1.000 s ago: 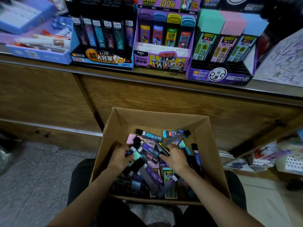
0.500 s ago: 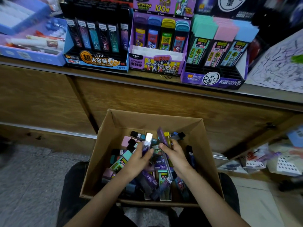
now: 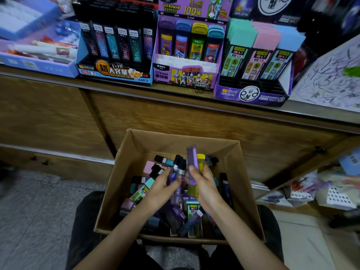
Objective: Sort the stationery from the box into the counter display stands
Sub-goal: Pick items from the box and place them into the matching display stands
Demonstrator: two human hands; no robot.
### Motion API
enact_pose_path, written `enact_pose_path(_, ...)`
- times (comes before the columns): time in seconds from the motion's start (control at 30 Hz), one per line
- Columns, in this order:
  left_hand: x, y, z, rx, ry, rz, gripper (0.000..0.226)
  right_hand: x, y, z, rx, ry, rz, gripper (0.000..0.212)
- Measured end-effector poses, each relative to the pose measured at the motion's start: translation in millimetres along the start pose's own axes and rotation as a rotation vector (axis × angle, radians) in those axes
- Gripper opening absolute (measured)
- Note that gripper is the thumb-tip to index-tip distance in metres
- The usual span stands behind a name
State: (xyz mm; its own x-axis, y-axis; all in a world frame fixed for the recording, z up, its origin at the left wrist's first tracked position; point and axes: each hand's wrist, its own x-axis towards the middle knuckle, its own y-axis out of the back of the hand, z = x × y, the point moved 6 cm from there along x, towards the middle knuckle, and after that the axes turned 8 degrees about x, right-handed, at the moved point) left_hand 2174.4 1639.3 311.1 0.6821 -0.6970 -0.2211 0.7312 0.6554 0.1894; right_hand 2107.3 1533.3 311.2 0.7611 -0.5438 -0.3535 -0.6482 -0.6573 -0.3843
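A cardboard box (image 3: 124,178) on my lap holds several loose lead cases. Above its middle, my left hand (image 3: 159,186) grips two dark purple-black cases (image 3: 178,168), upright. My right hand (image 3: 204,184) grips a purple case (image 3: 192,158) and a yellow case (image 3: 200,162), also upright. On the counter stand three display stands: a black-blue constellation stand (image 3: 115,73), a purple Ultraman stand (image 3: 185,75) and a purple stand (image 3: 251,94) with mint, pink and blue cases.
A wooden counter front (image 3: 175,117) rises just behind the box. A blue tray of pens (image 3: 37,61) sits at the counter's left, scribbled paper (image 3: 331,82) at its right. Grey floor (image 3: 39,221) lies to the left, cluttered low shelves (image 3: 321,191) to the right.
Both hands have risen out of the pile with cases in them. The left went from digging to holding two dark cases; the right now holds a purple and a yellow one.
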Motion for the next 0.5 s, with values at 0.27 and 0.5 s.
enact_pose_path(0.27,11.2,15.9,7.3,-0.228,0.182,0.242,0.017,-11.9,-13.1,-18.9,-0.483,0.242,-0.102,0.032)
enact_pose_path(0.5,21.2,21.8,18.2,-0.409,0.261,0.202,0.045,-20.4,-34.4,-31.5,-0.54,0.22,-0.276,0.043)
